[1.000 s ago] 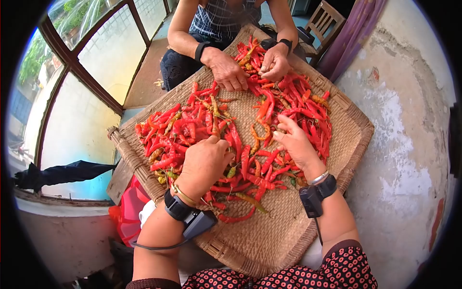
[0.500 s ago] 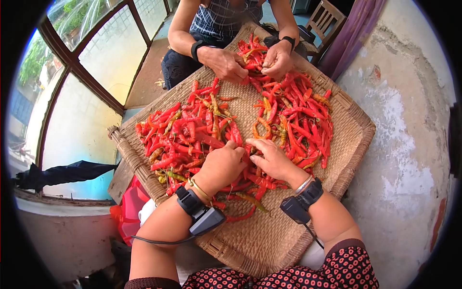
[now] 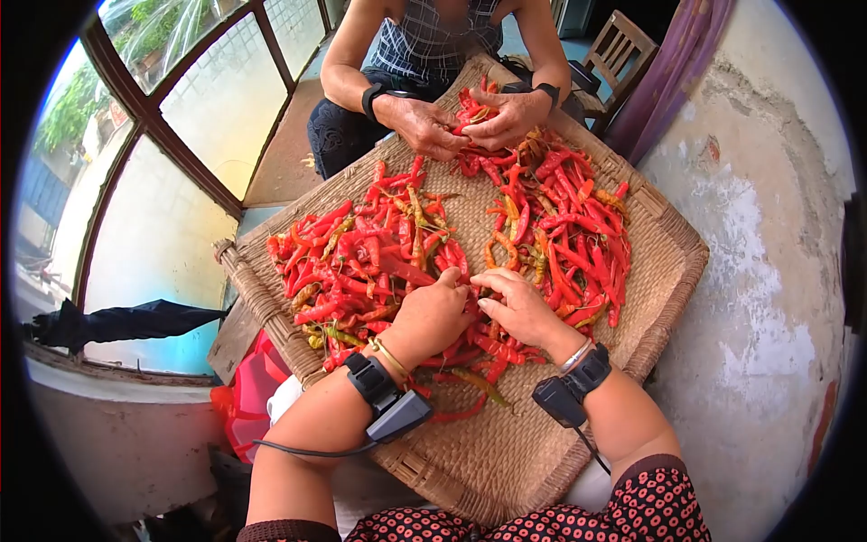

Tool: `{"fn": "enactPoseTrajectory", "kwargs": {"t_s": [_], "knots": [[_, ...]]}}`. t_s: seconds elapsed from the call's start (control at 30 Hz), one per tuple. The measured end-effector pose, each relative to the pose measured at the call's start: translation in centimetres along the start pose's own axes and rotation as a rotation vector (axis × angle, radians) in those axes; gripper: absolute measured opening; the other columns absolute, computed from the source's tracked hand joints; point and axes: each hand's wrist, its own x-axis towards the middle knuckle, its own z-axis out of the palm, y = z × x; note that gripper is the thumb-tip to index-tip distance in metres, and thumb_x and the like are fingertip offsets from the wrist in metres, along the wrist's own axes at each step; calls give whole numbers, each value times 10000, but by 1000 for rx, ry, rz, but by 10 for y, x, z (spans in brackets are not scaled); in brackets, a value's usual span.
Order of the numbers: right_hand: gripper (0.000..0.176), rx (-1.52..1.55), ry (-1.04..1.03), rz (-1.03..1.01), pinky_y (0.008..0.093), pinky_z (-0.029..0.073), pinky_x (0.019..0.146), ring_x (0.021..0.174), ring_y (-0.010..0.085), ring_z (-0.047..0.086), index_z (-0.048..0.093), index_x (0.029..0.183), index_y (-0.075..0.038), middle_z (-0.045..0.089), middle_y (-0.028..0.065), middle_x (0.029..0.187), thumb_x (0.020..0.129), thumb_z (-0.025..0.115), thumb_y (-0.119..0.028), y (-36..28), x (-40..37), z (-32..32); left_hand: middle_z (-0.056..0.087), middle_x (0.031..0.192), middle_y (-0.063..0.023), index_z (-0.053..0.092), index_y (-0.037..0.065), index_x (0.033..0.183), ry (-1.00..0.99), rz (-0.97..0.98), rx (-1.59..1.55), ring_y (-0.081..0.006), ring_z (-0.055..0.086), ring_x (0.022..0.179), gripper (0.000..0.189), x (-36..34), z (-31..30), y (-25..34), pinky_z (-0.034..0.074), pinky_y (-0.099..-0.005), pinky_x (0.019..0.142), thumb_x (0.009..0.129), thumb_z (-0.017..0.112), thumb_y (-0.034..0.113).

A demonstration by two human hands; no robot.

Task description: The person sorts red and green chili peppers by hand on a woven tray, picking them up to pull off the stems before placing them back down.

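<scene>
Woven tray, centre: left hand, right hand, fingers narrowly pinching red chillies; jostling could spill near-edge strays.

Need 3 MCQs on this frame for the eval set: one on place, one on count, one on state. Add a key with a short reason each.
1. Where are the wearer's left hand and right hand?
A. On the wooden chair
B. On the chillies near the middle of the woven tray
C. On the window frame

2. How many hands are over the tray?
A. Two
B. Three
C. Four

3. What state are the co-worker's hands in?
A. Close together, holding chillies at the far edge
B. Flat on the floor
C. Out of view

Key:
1 B, both hands lie among the red pods at mid-tray.
2 C, the wearer's pair plus the co-worker's pair.
3 A, they meet around a few red pods at the far rim.
</scene>
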Motion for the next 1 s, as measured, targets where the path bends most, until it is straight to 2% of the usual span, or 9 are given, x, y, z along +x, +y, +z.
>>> {"fn": "enactPoseTrajectory", "kwargs": {"t_s": [0.13,0.3,0.43,0.5,0.7,0.83,0.9,0.93,1.0], "knots": [[363,27,10,3,355,418,903,1053,270,526,549,1149,-4,558,137,1102,811,589,-130,3,0,1,524,1183,-184,584,-18,1090,-40,86,-316,-331,549,1043,405,3,6,-5,462,-387,878,740,665,168],[324,719,1,234,258,462,820,939,120,560,529,1176,25,589,63,1046,880,560,-101,-19,1,-14,514,1182,-211,576,-38,1058,132,201,-476,-352,541,1056,400,0,4,4,463,-393,877,731,670,172],[260,839,1,284,237,476,792,897,95,564,554,1117,8,602,42,1021,866,556,-63,-20,-2,-29,436,1274,-190,496,-7,1143,128,223,-488,-345,560,1021,489,-12,-11,24,485,-399,828,718,691,138],[194,817,68,255,234,483,763,841,91,571,578,1044,3,614,37,955,858,557,-47,-18,-3,-24,433,1241,-162,508,27,1169,110,301,-496,-190,611,763,460,-14,-6,26,521,-287,651,744,682,53],[103,767,260,213,194,474,648,735,68,564,615,941,-6,609,25,830,862,552,-26,-32,-5,-44,582,914,-124,583,29,926,71,359,-391,-287,613,777,206,-15,-1,22,506,-364,653,752,667,101],[119,640,-1,311,174,433,575,636,51,539,616,945,-12,602,23,760,848,546,-6,-35,-8,-65,598,727,-144,583,32,852,-78,279,-316,-316,613,733,122,-19,-9,26,489,-377,627,781,627,121],[247,707,5,230,224,475,701,789,98,580,579,1084,-7,605,50,880,840,541,8,-26,-5,-63,596,724,-150,579,28,851,-23,226,-360,-329,607,708,119,-19,-13,26,490,-375,628,783,626,114],[414,850,216,96,297,453,871,1028,167,545,480,1243,-1,566,84,1090,833,538,19,-30,-1,-52,594,720,-155,575,24,851,35,172,-398,-342,602,684,117,-18,-15,24,490,-374,630,785,624,107],[470,732,300,99,311,422,922,1111,185,495,429,1287,2,521,90,1175,832,547,13,-32,0,-50,600,708,-87,559,18,871,153,145,-563,-182,608,658,64,-15,-21,19,486,-292,605,865,568,82]]}}
